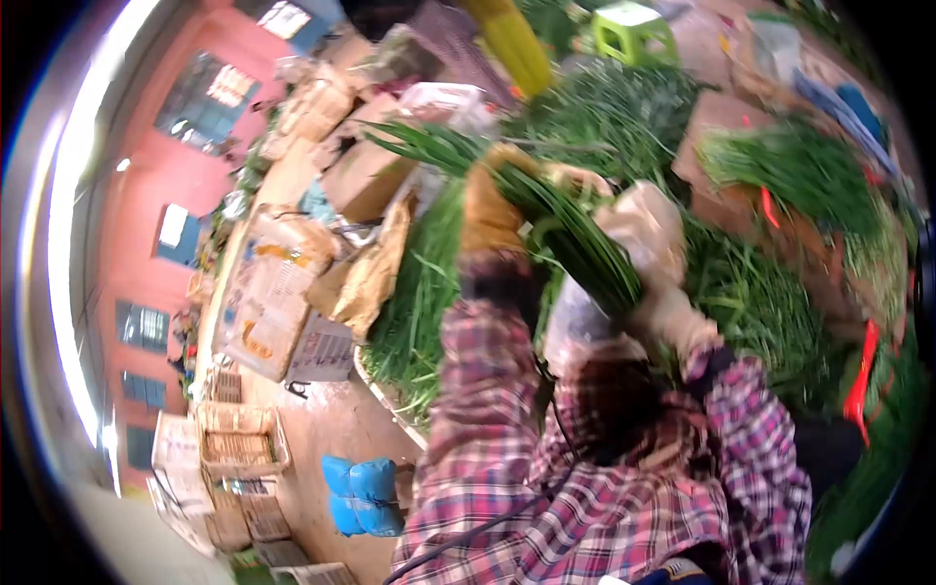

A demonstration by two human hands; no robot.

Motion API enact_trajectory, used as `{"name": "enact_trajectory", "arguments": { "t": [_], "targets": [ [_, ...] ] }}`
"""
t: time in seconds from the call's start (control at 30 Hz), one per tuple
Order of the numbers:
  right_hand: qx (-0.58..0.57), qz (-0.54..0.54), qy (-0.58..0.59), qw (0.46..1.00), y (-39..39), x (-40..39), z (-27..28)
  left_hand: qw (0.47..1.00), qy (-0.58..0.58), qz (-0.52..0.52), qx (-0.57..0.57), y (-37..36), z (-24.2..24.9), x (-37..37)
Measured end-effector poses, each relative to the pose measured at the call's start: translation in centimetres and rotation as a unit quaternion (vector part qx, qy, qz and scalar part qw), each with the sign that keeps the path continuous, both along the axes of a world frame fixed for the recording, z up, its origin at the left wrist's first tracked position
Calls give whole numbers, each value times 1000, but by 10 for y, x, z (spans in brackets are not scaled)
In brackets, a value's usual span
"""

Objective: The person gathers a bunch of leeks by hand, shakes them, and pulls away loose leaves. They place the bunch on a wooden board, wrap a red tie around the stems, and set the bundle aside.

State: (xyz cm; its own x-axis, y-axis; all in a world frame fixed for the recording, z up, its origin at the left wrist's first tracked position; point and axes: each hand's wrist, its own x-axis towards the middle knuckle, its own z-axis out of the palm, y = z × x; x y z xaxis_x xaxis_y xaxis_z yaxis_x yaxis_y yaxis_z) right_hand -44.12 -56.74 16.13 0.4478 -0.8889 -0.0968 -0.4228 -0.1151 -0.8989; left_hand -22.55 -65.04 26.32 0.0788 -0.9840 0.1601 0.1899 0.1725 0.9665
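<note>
A bunch of long green chives [585, 244] lies slantwise across my lap, its leaf tips pointing to the upper left. My left hand [494, 200], in an orange-brown glove, is closed around the leafy part. At the other end, my right hand [673, 317] in a pale glove is against the bunch, its fingers partly hidden behind the stalks. Translucent plastic [643, 229] covers something beside the bunch, perhaps my knee. Loose heaps of chives [751, 302] lie to the right, and another green pile [419, 302] lies left of my left forearm.
A bright green stool [634, 34] stands at the top. More cut greens [790, 171] lie on brown sheets at the right, with a red strip [860, 380] near them. Cardboard boxes [366, 180], a blue bundle [361, 495] and wicker baskets [239, 439] are on the left.
</note>
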Motion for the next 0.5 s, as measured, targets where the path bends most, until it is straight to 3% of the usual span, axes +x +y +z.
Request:
{"name": "enact_trajectory", "arguments": {
  "t": [0.03, 0.07, 0.1, 0.13, 0.23, 0.27, 0.3, 0.33, 0.4, 0.43, 0.47, 0.5],
  "targets": [
    [60, 7, -21, 998, -16, -4, -6, 1000, -17, -10, -24, -11, -4, 1],
    [11, -9, -20, 1000, -18, -22, 17, 998, -32, -19, -57, -28, -5, 0],
    [-15, -10, -24, 1000, -29, -32, 12, 978, 179, -102, 34, -47, -2, 0],
    [16, -1, 7, 1000, -35, -40, 28, 901, 378, -175, 124, -63, 4, -4],
    [21, 52, -6, 998, -46, -67, 53, 923, 337, -82, 168, -92, 21, -31],
    [25, 59, -79, 995, -46, -73, 63, 928, 318, -61, 185, -100, 21, -39],
    [29, 66, -152, 986, -45, -79, 67, 927, 309, -125, 171, -103, 21, -44],
    [32, 59, -149, 986, -41, -83, 64, 923, 298, -187, 155, -106, 21, -49],
    [166, 57, -421, 890, -30, -89, 57, 900, 347, -227, 137, -104, 17, -63],
    [265, -8, -376, 888, -40, -98, 32, 955, 191, -217, 69, -92, 12, -67],
    [265, -15, -375, 888, -41, -104, 32, 979, 30, -202, -2, -77, 11, -73],
    [255, -18, -367, 895, -39, -108, 33, 980, 95, -112, 138, -57, 19, -85]
  ]
}}
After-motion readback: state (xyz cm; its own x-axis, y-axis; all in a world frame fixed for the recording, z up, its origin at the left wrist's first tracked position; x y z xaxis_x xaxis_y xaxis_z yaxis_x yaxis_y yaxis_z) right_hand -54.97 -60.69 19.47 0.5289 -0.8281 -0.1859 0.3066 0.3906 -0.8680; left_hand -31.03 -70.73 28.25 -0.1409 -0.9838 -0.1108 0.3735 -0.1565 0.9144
